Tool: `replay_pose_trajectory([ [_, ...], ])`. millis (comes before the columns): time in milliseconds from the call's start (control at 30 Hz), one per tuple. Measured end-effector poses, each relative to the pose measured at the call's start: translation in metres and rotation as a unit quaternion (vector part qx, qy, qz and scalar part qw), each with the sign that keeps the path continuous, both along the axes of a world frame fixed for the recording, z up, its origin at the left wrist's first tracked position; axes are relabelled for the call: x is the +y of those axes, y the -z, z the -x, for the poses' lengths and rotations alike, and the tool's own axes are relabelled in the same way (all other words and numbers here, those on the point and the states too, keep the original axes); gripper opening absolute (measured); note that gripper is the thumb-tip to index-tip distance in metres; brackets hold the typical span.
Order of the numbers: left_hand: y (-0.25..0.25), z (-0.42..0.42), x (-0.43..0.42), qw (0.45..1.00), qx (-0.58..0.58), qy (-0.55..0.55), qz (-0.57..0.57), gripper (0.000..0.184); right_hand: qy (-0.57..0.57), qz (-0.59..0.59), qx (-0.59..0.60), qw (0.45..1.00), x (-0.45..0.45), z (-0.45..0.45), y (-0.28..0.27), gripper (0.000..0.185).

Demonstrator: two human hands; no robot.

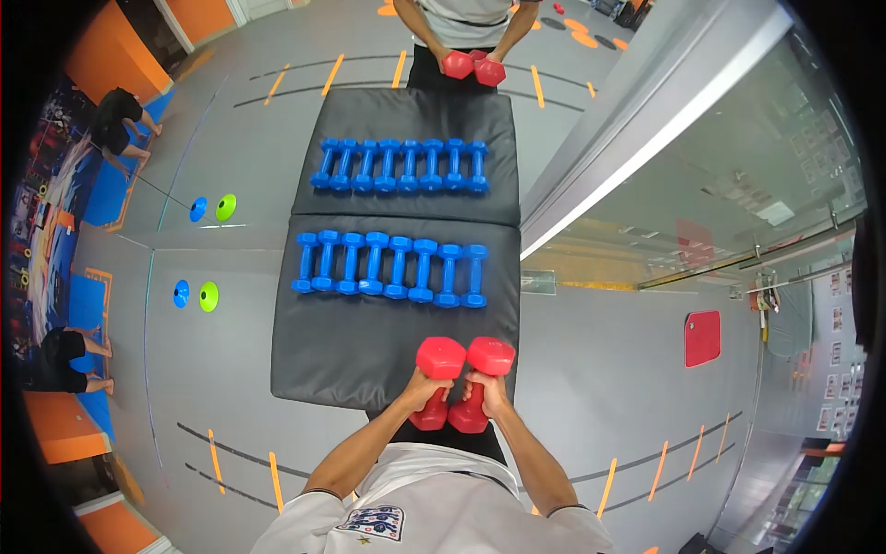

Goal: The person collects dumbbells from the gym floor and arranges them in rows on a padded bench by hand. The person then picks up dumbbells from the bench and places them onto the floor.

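My left hand [427, 389] is wrapped round the handle of a red dumbbell [440, 355], just past the near edge of a black padded mat [369, 369]. Close beside it, my right hand [485, 391] grips a second red dumbbell [490, 355]. Both dumbbells point away from me, their far heads nearly touching. Ahead of them on the mat lies a row of several blue dumbbells [399, 268], side by side with handles pointing away from me.
A mirror reflects the mat, the blue row [409, 166] and my red dumbbells [457, 64]. Blue [182, 295] and green [209, 296] disc cones lie on the left floor. A person in black [63, 360] bends over beyond them. At right are a red pad [702, 338] and glass panels [701, 157].
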State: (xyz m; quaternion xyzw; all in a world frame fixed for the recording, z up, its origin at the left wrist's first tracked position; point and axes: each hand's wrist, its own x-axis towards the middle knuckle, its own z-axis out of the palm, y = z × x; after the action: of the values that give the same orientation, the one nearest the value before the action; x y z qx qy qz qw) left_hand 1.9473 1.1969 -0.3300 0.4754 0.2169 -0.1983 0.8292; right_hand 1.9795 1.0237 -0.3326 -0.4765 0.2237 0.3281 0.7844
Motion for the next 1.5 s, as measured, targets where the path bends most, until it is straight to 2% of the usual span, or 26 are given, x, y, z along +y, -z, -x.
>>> replay_pose_trajectory([
  [133,0.047,-0.021,-0.013,0.996,0.057,-0.047,-0.041,0.014,0.013,0.074,0.037,0.997,0.001,-0.021,0.043,0.014],
  [333,0.103,-0.05,-0.025,0.985,0.141,-0.062,-0.08,0.007,-0.003,0.171,0.037,0.985,0.003,-0.05,0.091,0.014],
  [533,0.152,-0.063,-0.028,0.972,0.205,-0.045,-0.108,0.015,-0.084,0.203,0.071,0.973,-0.002,-0.069,0.141,0.017],
  [633,0.174,-0.066,-0.021,0.97,0.214,-0.023,-0.11,0.021,-0.089,0.162,0.09,0.979,-0.005,-0.075,0.165,0.018],
  [767,0.193,-0.068,-0.005,0.974,0.176,0.102,-0.098,0.032,-0.162,0.191,0.063,0.966,-0.009,-0.077,0.18,0.021],
  [800,0.196,-0.069,-0.003,0.962,0.169,0.142,-0.161,0.04,-0.194,0.214,-0.005,0.958,-0.014,-0.074,0.192,0.036],
  [867,0.182,-0.076,0.001,0.916,0.138,0.213,-0.31,0.065,-0.256,0.391,-0.124,0.875,-0.012,-0.068,0.198,0.051],
  [900,0.18,-0.076,0.002,0.897,0.121,0.249,-0.345,0.065,-0.282,0.475,-0.178,0.815,-0.014,-0.065,0.197,0.059],
  [933,0.179,-0.08,0.004,0.874,0.1,0.283,-0.381,0.066,-0.336,0.438,-0.09,0.829,-0.016,-0.073,0.18,0.079],
  [967,0.178,-0.08,0.007,0.848,0.081,0.316,-0.417,0.066,-0.365,0.447,-0.082,0.813,-0.015,-0.076,0.162,0.079],
  [1033,0.163,-0.078,0.014,0.836,0.08,0.335,-0.427,0.066,-0.42,0.465,-0.068,0.776,-0.017,-0.074,0.149,0.081],
  [1067,0.154,-0.074,0.018,0.83,0.079,0.343,-0.433,0.066,-0.414,0.474,-0.105,0.77,-0.018,-0.069,0.14,0.081],
  [1133,0.146,-0.057,0.026,0.847,0.03,0.301,-0.438,0.066,-0.396,0.494,-0.185,0.752,-0.024,-0.051,0.129,0.081],
  [1300,0.112,0.003,0.032,0.887,-0.029,0.201,-0.414,0.066,-0.348,0.5,-0.274,0.744,-0.033,-0.001,0.08,0.08],
  [1433,0.076,0.058,0.029,0.918,-0.05,0.166,-0.357,0.061,-0.271,0.478,-0.304,0.778,-0.036,0.052,0.048,0.077],
  [1500,0.054,0.084,0.029,0.928,-0.071,0.169,-0.324,0.058,-0.257,0.477,-0.323,0.776,-0.041,0.081,0.043,0.075],
])
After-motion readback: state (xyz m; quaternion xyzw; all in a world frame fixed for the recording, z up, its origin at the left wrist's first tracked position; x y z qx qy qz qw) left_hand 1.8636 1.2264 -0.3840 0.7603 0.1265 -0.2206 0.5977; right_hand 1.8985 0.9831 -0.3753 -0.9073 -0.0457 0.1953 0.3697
